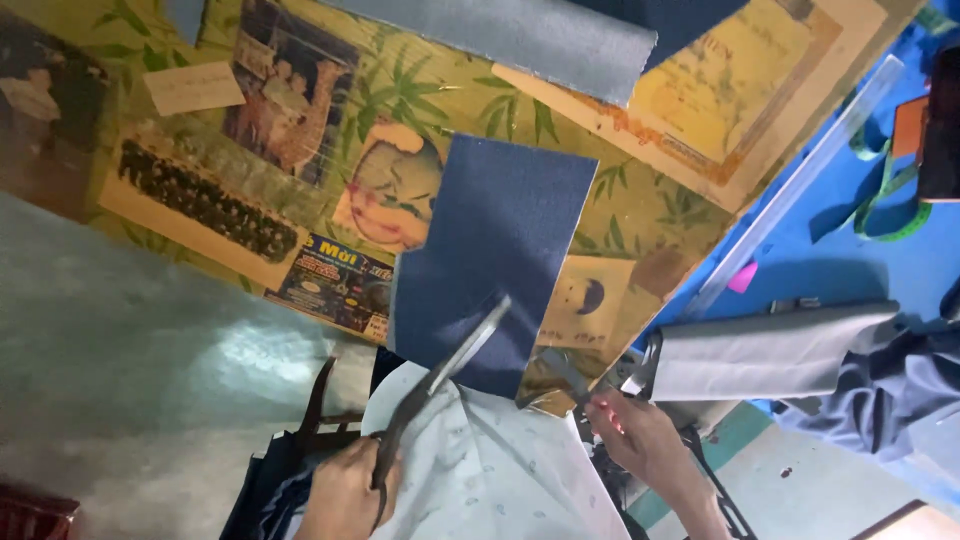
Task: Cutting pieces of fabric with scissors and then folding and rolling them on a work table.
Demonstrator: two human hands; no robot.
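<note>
Scissors (440,375) in left hand (345,495), over blue fabric (495,255).

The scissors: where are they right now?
In the head view, the scissors are low and centre-left, gripped by the left hand, blades angled up over the dark blue fabric piece.

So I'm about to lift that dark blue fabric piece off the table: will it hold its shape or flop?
The dark blue fabric piece is thin cloth lying flat, so it would likely droop when lifted by one edge. It looks light. The left hand holds scissors at its lower edge; a push might wrinkle it rather than slide it.
</note>
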